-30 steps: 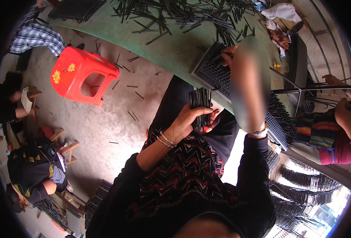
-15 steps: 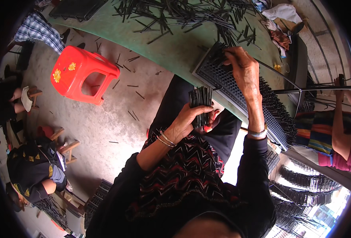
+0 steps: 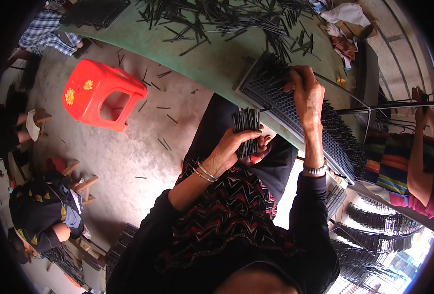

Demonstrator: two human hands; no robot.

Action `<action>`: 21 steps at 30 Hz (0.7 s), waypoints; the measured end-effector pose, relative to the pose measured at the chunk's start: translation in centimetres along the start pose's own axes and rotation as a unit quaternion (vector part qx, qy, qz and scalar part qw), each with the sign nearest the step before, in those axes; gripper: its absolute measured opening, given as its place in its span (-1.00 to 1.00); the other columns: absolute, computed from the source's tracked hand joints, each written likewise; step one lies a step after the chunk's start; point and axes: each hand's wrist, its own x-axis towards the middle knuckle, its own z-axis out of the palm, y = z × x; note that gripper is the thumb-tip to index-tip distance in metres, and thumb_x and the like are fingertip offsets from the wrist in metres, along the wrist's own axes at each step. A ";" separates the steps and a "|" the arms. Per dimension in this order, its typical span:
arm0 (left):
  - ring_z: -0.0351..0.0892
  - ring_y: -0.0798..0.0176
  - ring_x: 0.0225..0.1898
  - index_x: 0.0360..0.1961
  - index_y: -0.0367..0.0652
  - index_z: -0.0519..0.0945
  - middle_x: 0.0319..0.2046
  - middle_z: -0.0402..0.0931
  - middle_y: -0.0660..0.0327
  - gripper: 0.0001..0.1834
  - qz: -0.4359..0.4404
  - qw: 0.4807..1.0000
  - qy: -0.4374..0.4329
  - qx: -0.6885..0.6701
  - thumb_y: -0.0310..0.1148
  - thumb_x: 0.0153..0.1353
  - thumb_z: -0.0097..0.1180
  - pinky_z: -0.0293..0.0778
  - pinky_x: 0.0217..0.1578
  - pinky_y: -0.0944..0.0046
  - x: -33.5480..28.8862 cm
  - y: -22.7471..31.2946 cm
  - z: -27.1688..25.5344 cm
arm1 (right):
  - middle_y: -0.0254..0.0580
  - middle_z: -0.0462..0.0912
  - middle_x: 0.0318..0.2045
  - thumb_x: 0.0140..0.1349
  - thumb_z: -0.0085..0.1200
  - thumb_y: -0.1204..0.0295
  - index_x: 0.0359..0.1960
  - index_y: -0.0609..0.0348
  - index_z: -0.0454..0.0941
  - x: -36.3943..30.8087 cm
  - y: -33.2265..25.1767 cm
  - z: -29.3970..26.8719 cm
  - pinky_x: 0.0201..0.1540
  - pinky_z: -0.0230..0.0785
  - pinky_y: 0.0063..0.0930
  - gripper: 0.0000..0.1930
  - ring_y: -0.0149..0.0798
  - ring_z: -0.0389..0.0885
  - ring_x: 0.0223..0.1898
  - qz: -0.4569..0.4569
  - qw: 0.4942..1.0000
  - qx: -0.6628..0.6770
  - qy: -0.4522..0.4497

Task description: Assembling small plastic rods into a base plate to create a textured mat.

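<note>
A tight bundle of thin black sticks (image 3: 247,119) stands upright in my left hand (image 3: 230,148), which is closed round its lower part above my lap. Just right of it a long black tray (image 3: 339,164) with rows of holes lies slanted at the green table's edge. Many black sticks (image 3: 342,128) poke up along the tray's far side. Over the tray's upper part is my right hand (image 3: 307,95), fingers bent and pinched together close to the holes. Whatever lies between those fingertips is too small or hidden to make out.
Loose black sticks (image 3: 222,22) lie heaped on the green table (image 3: 178,59). A red plastic stool (image 3: 104,95) stands on the floor at left, near scattered sticks. Thin metal bars (image 3: 391,105) cross at right, near another person's arm (image 3: 418,159). Other people sit at far left.
My right hand has shifted a little right and nearer along the tray. My left hand keeps its hold on the sticks. At right, the other person's arm has moved slightly.
</note>
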 end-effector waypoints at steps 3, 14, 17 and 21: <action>0.59 0.29 -0.46 -0.29 -0.30 0.59 -0.48 0.60 0.16 -0.85 -0.001 1.000 0.010 0.002 -0.42 0.21 0.15 0.49 -0.39 0.34 -0.1 -0.2 0.1 | -0.22 0.62 -0.59 0.35 -0.02 0.44 -0.17 0.29 0.55 0.1 -0.5 -0.4 -0.40 0.39 -0.57 -0.82 -0.47 0.57 -0.56 0.019 1.000 -0.008 -0.017; 0.56 0.31 -0.51 -0.27 -0.29 0.59 -0.50 0.57 0.20 -0.85 0.036 0.996 0.077 -0.028 -0.44 0.18 0.20 0.49 -0.45 0.32 0.3 0.0 -0.9 | -0.19 0.62 -0.47 0.30 0.11 0.48 -0.19 0.36 0.59 -0.9 1.8 -1.6 -0.31 0.50 -0.53 -0.84 -0.41 0.60 -0.46 0.021 0.972 0.215 -0.090; 0.55 0.30 -0.51 -0.27 -0.26 0.59 -0.50 0.57 0.20 -0.86 0.047 0.993 0.101 -0.025 -0.43 0.19 0.20 0.50 -0.46 0.30 0.6 -0.4 -1.7 | -0.17 0.65 -0.42 0.30 0.09 0.51 -0.18 0.37 0.59 -2.4 0.4 -2.7 -0.31 0.50 -0.53 -0.84 -0.40 0.62 -0.45 0.065 0.974 0.200 -0.082; 0.57 0.30 -0.43 -0.20 -0.24 0.55 -0.45 0.55 0.22 -0.84 0.014 0.997 0.075 -0.003 -0.40 0.25 0.15 0.55 -0.42 0.27 0.1 0.5 -1.4 | -0.20 0.65 -0.46 0.31 0.03 0.56 -0.15 0.40 0.58 -2.3 0.0 -2.8 -0.34 0.44 -0.58 -0.84 -0.42 0.61 -0.46 0.055 0.987 0.132 -0.078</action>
